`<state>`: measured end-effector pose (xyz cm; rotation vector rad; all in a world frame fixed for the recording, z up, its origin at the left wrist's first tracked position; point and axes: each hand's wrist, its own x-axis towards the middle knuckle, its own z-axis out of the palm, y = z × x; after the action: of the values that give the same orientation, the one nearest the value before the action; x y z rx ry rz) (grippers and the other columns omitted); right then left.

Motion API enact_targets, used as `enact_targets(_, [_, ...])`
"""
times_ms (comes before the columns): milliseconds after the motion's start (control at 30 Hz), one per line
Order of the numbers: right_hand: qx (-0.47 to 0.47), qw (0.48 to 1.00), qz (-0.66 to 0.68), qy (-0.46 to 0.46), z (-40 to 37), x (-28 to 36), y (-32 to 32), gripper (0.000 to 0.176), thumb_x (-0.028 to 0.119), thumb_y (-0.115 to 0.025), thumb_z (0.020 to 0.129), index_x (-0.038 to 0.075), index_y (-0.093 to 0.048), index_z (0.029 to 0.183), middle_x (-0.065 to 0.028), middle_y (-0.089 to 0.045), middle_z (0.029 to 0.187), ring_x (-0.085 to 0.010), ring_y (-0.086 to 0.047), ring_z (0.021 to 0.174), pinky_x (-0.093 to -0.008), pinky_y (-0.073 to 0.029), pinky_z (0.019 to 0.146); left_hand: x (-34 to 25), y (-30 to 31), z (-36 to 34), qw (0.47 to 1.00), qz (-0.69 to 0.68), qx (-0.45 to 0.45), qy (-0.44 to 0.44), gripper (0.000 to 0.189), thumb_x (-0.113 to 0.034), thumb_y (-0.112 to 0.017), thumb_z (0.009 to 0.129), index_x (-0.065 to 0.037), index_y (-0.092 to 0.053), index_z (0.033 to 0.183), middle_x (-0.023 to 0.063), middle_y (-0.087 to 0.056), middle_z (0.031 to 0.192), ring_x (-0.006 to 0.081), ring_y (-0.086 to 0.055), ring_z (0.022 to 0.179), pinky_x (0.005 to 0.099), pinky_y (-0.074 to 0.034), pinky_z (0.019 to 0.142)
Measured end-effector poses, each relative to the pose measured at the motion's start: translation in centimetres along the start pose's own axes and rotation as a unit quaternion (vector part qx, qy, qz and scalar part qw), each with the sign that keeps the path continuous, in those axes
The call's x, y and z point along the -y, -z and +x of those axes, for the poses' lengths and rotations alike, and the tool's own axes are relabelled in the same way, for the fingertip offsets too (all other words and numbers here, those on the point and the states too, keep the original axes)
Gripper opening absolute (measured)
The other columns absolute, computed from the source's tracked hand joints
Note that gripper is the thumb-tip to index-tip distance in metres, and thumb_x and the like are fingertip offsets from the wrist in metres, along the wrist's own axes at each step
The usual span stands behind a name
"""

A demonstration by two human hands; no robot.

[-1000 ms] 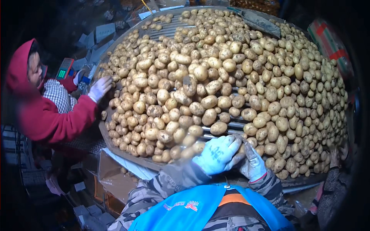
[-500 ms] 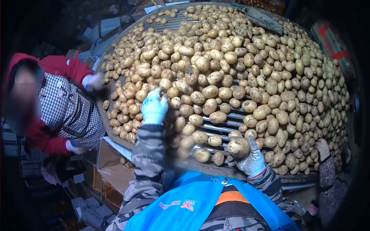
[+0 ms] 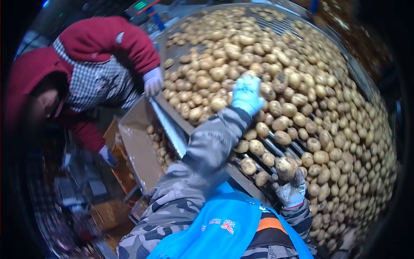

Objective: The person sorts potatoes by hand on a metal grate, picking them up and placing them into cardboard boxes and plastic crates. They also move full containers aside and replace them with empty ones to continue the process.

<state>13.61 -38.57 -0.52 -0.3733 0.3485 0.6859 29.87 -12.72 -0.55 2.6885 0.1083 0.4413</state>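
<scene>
Muddy potatoes (image 3: 297,99) are heaped over a large round metal table. My left hand (image 3: 247,98), in a pale blue-white glove, reaches into the middle of the heap with its fingers bent down among the potatoes. The fingertips are hidden, so whatever they grip cannot be made out. Near the table's edge, my right hand (image 3: 291,191), in a dirty white glove, is closed round a large potato (image 3: 286,168). Its thumb points up along the potato's right side. Beside it, several loose potatoes lie on metal bars (image 3: 272,149).
To the left, a person in a red hooded top and checked apron (image 3: 92,82) leans in, one gloved hand at the table rim (image 3: 174,113). An open cardboard box (image 3: 140,144) with potatoes stands below that rim. Another person's hand (image 3: 347,239) shows faintly at the lower right.
The view has turned left. My left hand has moved deeper into the heap, its fingers now bent. My right hand still holds the large potato. The person at left leans closer.
</scene>
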Motion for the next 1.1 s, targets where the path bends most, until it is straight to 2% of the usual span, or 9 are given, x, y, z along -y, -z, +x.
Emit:
enact_targets(100, [0.023,0.997,-0.054,-0.056,1.0,-0.2,-1.1,0.072,0.055,-0.058,0.083,0.014,-0.039,0.139,-0.0122,-0.052,0.125,-0.0309,-0.052,0.093,-0.0403,-0.043,0.067,-0.6,4.9,-5.7,0.974,-0.217,-0.055,-0.023,0.035,-0.026,-0.07,0.076,-0.005,-0.061,0.104,0.0172,-0.061,0.101,0.0294,-0.059,0.091,0.039,-0.049,0.08])
enact_targets(167, [0.104,0.987,-0.086,-0.084,1.6,-1.2,-2.5,0.061,0.054,-0.049,0.09,0.016,-0.043,0.136,-0.0103,-0.055,0.122,-0.0283,-0.059,0.091,-0.038,-0.048,0.063,0.0,10.4,-10.6,0.819,-0.525,0.082,0.216,0.028,-0.03,-0.062,0.088,-0.004,-0.062,0.099,0.0114,-0.064,0.089,0.0203,-0.063,0.076,0.0299,-0.051,0.067])
enact_targets(233, [0.051,0.987,-0.101,-0.112,1.9,-2.6,-3.4,0.061,0.054,-0.05,0.09,0.016,-0.042,0.137,-0.0082,-0.053,0.128,-0.0305,-0.059,0.097,-0.0376,-0.049,0.062,3.9,10.8,-16.9,0.795,-0.593,-0.051,0.116,0.034,-0.036,-0.053,0.095,-0.003,-0.061,0.1,0.0079,-0.064,0.086,0.0153,-0.064,0.068,0.0234,-0.05,0.056])
enact_targets(300, [0.122,0.968,-0.16,-0.148,3.2,-3.5,-2.2,0.059,0.048,-0.055,0.089,0.016,-0.043,0.137,-0.0069,-0.05,0.135,-0.0327,-0.055,0.11,-0.0409,-0.054,0.068,6.8,13.7,-23.6,0.611,-0.726,-0.019,0.317,0.041,-0.043,-0.052,0.095,-0.003,-0.06,0.102,0.0094,-0.064,0.087,0.0181,-0.065,0.069,0.0251,-0.053,0.053])
enact_targets(367, [0.154,0.96,-0.176,-0.155,4.5,-5.9,-3.2,0.058,0.044,-0.057,0.088,0.016,-0.043,0.137,-0.007,-0.047,0.137,-0.0345,-0.052,0.114,-0.0428,-0.055,0.072,9.6,15.0,-29.2,0.51,-0.793,-0.078,0.323,0.035,-0.04,-0.053,0.094,-0.008,-0.059,0.106,0.0103,-0.064,0.088,0.0209,-0.064,0.089,0.0312,-0.055,0.068])
enact_targets(500, [0.118,0.945,-0.203,-0.229,6.5,-11.0,-6.5,0.048,0.037,-0.053,0.093,0.018,-0.044,0.136,-0.0089,-0.048,0.136,-0.0334,-0.053,0.115,-0.0397,-0.057,0.071,12.7,15.8,-37.7,0.355,-0.813,-0.278,0.37,0.046,-0.037,-0.062,0.089,-0.005,-0.054,0.121,0.0142,-0.062,0.112,0.0308,-0.063,0.1,0.0433,-0.058,0.071])
enact_targets(767, [0.132,0.891,-0.212,-0.38,8.4,-21.8,-12.5,0.048,0.033,-0.056,0.091,0.01,-0.046,0.132,-0.0124,-0.054,0.125,-0.0397,-0.056,0.111,-0.0372,-0.057,0.066,21.2,18.0,-46.9,0.418,-0.762,-0.443,0.219,0.062,-0.005,-0.069,0.079,-0.007,-0.041,0.135,0.0176,-0.049,0.13,0.0357,-0.053,0.115,0.0497,-0.045,0.098])
enact_targets(967, [0.168,0.873,-0.223,-0.4,9.0,-23.7,-12.6,0.052,0.032,-0.058,0.09,0.009,-0.045,0.134,-0.0124,-0.048,0.132,-0.0392,-0.052,0.116,-0.0403,-0.056,0.073,23.8,20.5,-46.7,0.453,-0.724,-0.488,0.181,0.057,-0.001,-0.065,0.081,-0.01,-0.044,0.133,0.0135,-0.052,0.129,0.0317,-0.055,0.112,0.0477,-0.047,0.094])
enact_targets(1100, [0.154,0.883,-0.226,-0.382,8.8,-23.3,-12.5,0.053,0.033,-0.059,0.089,0.01,-0.044,0.135,-0.0119,-0.048,0.133,-0.039,-0.051,0.117,-0.0399,-0.056,0.074,25.7,21.4,-45.8,0.514,-0.608,-0.526,0.299,0.043,-0.001,-0.061,0.084,-0.011,-0.053,0.125,0.0096,-0.059,0.118,0.022,-0.062,0.1,0.0357,-0.056,0.073])
